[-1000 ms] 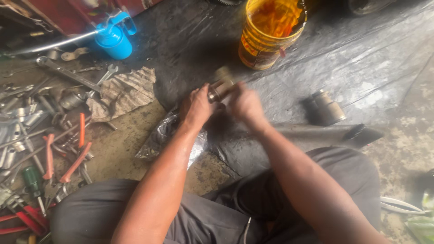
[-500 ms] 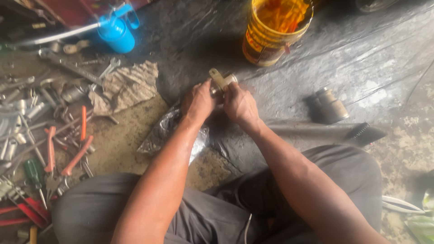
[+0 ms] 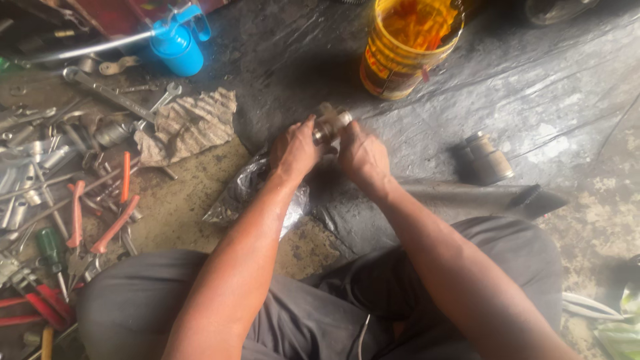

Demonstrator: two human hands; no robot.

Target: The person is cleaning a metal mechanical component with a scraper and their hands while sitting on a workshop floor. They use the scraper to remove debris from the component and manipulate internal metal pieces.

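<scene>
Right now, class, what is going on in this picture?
A person sits on the floor and grips a small metal part with both hands, left hand and right hand. A yellow bucket stands beyond them on the black sheet. Pliers and wrenches lie scattered at the person's left, near a blue oil can.

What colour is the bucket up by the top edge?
Translucent yellow-orange bucket, with amber liquid inside; seen in the head view.

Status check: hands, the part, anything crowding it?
Left hand and right hand both closed on small metal part. Part held above black sheet. Yellow bucket just beyond, not touching.
</scene>
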